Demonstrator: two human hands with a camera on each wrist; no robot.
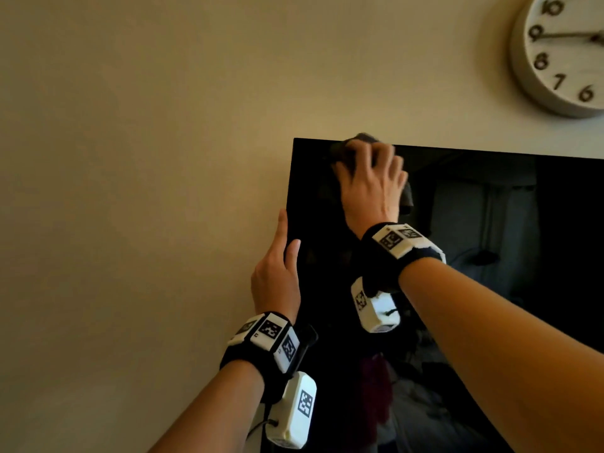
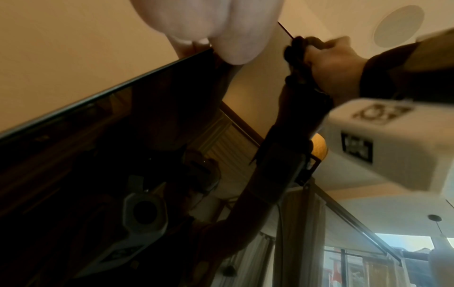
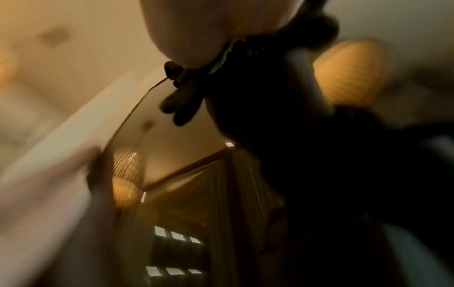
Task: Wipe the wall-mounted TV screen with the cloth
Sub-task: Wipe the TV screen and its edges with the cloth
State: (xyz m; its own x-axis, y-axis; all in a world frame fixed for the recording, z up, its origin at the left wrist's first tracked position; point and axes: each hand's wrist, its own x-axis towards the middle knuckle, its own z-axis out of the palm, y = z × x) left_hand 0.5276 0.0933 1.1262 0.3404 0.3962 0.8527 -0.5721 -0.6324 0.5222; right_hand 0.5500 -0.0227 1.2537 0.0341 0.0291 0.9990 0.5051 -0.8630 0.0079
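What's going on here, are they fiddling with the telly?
A person is cleaning the wall-mounted TV. Their right hand presses a dark cloth against the screen near its top left corner, while the left hand holds the TV's left edge. A clock hangs on the wall above.

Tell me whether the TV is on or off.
Off. The TV screen is black and shows only dim reflections of the room, while the right hand presses the dark cloth near its top left corner.
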